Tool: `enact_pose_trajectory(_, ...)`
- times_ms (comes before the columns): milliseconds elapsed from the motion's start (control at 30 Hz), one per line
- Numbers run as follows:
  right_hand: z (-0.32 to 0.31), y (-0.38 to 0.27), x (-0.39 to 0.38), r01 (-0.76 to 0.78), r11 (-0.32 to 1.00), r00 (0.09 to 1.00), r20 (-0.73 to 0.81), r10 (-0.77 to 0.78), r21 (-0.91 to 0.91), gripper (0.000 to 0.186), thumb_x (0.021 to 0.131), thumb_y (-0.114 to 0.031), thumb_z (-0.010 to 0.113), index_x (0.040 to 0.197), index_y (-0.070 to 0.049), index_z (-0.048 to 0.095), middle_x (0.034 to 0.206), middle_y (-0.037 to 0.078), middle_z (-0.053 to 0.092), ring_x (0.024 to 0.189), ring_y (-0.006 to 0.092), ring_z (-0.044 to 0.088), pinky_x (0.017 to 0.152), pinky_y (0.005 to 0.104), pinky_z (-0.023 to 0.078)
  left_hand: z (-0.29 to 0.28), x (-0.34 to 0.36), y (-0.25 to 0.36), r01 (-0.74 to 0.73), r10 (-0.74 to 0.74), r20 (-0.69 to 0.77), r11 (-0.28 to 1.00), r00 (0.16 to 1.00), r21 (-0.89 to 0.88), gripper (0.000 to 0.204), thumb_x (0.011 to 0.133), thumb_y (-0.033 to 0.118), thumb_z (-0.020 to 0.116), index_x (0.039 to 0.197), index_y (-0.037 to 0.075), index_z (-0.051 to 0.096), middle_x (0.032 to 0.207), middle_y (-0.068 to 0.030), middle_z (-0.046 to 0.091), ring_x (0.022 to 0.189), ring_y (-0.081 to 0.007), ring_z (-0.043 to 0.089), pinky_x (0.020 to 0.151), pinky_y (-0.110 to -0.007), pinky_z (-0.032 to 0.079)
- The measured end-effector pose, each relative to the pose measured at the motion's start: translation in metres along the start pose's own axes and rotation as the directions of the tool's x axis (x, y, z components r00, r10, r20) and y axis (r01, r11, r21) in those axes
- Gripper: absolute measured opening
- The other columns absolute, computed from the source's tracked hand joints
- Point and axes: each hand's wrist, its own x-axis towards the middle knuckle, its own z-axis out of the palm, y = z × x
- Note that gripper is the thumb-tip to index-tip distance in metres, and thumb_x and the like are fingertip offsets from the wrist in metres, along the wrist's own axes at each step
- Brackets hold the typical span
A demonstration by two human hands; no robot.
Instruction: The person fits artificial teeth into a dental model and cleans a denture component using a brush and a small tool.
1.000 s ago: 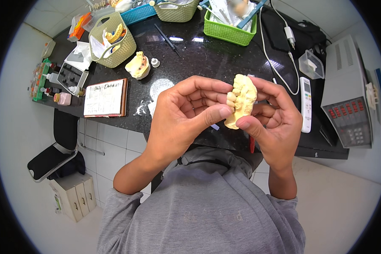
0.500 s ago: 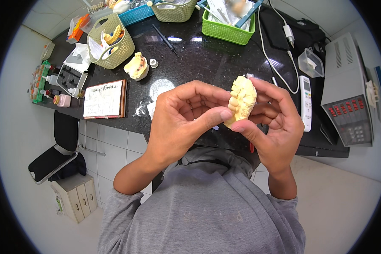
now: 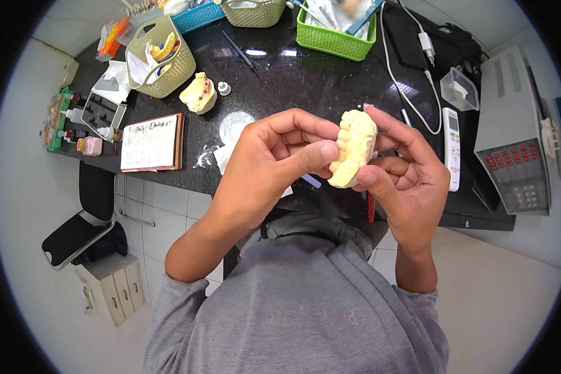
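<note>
Between both hands, in front of me above the dark desk, is a pale yellow dental cast (image 3: 354, 149) with a row of teeth. My left hand (image 3: 274, 165) grips its left side with thumb and fingers. My right hand (image 3: 405, 181) holds the right side, thumb low on the cast, fingers curled along it. Behind the hands lie a blue-violet strip (image 3: 310, 181) and a red item (image 3: 371, 206), both partly hidden. A second cast (image 3: 199, 93) stands at back left beside a small white bottle (image 3: 224, 88).
The dark speckled desk (image 3: 293, 87) holds plastic baskets (image 3: 333, 47), a notebook (image 3: 150, 143), a pen-like tool (image 3: 240, 53), small bottles (image 3: 92, 146), a white remote (image 3: 453, 149), cables and a grey machine (image 3: 511, 131). A black chair (image 3: 65, 237) stands at left.
My hands have shifted and turned the cast slightly, so more of its pale lower side shows. My left thumb has risen a little along it.
</note>
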Motion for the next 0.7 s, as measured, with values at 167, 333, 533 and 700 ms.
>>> enact_pose_trajectory(167, -0.0040, 0.0036, -0.0011, -0.015, 1.000, 1.000, -0.019, 0.015, 0.010, 0.054, 0.077, -0.005, 0.077, 0.124, 0.005, 0.053, 0.094, 0.014, 0.067, 0.080, 0.0131, 0.068, 0.067, 0.0203, 0.054, 0.0013, 0.0021, -0.0017, 0.028, -0.027, 0.032, 0.999, 0.999, -0.037, 0.021, 0.088, 0.011, 0.066, 0.105, 0.001, 0.058, 0.091, -0.0059, 0.066, 0.080, -0.0082, 0.063, 0.070, -0.022, 0.051)
enact_pose_trajectory(333, -0.0046, 0.0039, -0.0014, 0.003, 1.000, 0.999, -0.034, -0.002, 0.027, 0.052, 0.076, -0.006, 0.078, 0.120, 0.006, 0.053, 0.092, 0.015, 0.067, 0.080, 0.0148, 0.068, 0.068, 0.0219, 0.056, 0.0025, 0.0036, -0.0046, 0.030, -0.029, 0.045, 0.999, 0.999, -0.021, 0.022, 0.089, 0.013, 0.066, 0.105, 0.002, 0.058, 0.091, -0.0058, 0.066, 0.080, -0.0079, 0.063, 0.070, -0.022, 0.051)
enact_pose_trajectory(533, -0.0056, 0.0050, -0.0019, 0.026, 1.000, 0.999, -0.040, -0.026, 0.003, 0.051, 0.075, -0.006, 0.078, 0.118, 0.006, 0.053, 0.090, 0.016, 0.068, 0.080, 0.0159, 0.069, 0.068, 0.0225, 0.056, 0.0032, 0.0033, -0.0064, 0.026, -0.025, 0.051, 1.000, 0.998, -0.019, 0.023, 0.089, 0.015, 0.067, 0.106, 0.001, 0.059, 0.092, -0.0057, 0.066, 0.080, -0.0077, 0.062, 0.070, -0.021, 0.051)
enact_pose_trajectory(700, -0.0052, 0.0005, -0.0032, -0.004, 1.000, 0.999, -0.051, 0.004, 0.002, 0.052, 0.075, -0.005, 0.079, 0.118, 0.005, 0.053, 0.089, 0.015, 0.067, 0.080, 0.0164, 0.069, 0.069, 0.0229, 0.056, 0.0036, 0.0027, -0.0063, 0.023, -0.021, 0.055, 1.000, 0.998, -0.020, 0.022, 0.089, 0.013, 0.066, 0.105, 0.001, 0.059, 0.092, -0.0060, 0.066, 0.082, -0.0082, 0.062, 0.072, -0.022, 0.051)
